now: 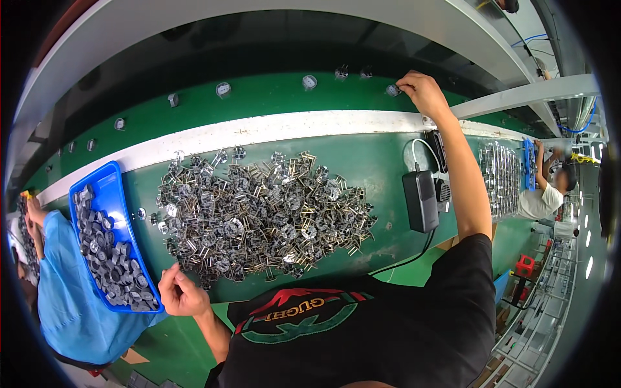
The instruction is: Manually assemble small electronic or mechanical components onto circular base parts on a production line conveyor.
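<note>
My right hand (422, 92) reaches far over the white rail to the green belt. Its fingertips are closed on the edge of a small round grey part (392, 90) at the belt surface. Nearer to me, my left hand (184, 294) is between the blue tray (123, 194) and a large heap of small round parts with metal pins (259, 223). Its fingers are curled together, and whatever they may hold is hidden. Grey round caps (111, 258) lie in the tray.
Similar parts stand spaced along the belt (259, 97). A black power bank (420, 200) with cables lies right of the heap. A grey post (530, 94) crosses at the right. A co-worker in blue (81, 291) sits left; another person (546, 194) works far right beside pin rows (499, 178).
</note>
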Demonstrator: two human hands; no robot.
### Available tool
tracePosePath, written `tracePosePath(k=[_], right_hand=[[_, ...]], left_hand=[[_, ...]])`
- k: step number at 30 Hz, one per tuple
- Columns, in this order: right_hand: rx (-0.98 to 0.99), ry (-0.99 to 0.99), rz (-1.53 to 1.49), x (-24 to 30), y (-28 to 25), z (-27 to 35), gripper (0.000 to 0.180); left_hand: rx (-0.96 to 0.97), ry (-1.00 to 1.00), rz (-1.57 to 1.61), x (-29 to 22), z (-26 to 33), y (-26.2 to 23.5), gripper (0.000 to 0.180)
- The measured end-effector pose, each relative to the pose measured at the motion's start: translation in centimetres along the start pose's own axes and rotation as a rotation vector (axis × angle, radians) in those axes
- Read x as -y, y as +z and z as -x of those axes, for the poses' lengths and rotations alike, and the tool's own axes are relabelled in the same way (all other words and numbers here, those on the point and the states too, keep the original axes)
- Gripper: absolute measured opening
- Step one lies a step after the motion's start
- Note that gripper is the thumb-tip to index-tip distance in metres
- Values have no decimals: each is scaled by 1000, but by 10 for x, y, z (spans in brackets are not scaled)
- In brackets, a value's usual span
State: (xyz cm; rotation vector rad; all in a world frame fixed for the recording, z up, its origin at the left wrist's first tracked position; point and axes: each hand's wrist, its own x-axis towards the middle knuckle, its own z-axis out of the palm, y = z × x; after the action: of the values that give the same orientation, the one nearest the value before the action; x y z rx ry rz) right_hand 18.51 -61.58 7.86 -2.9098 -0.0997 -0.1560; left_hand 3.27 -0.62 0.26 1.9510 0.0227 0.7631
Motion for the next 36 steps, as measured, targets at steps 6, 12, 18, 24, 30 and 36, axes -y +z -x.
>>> tracePosePath(k=[6,12,18,24,30,36], right_hand=[[44,-16,5,-8,2,-3,14],[70,56,-24,-12,0,-3,18],[87,234,-78,-16,-1,-1,23],[33,408,-195,-19,-7,1,21],[27,231,22,-28,1,5,14],[52,159,112,-23,-8,12,14]], left_hand=[[7,-19,-4,-3,2,5,12],[40,-28,35,-6,-1,10,11],[47,-33,28,-5,0,9,11],[47,20,8,2,0,9,12],[56,-34,35,-1,1,9,11],[54,-19,9,0,1,9,11]])
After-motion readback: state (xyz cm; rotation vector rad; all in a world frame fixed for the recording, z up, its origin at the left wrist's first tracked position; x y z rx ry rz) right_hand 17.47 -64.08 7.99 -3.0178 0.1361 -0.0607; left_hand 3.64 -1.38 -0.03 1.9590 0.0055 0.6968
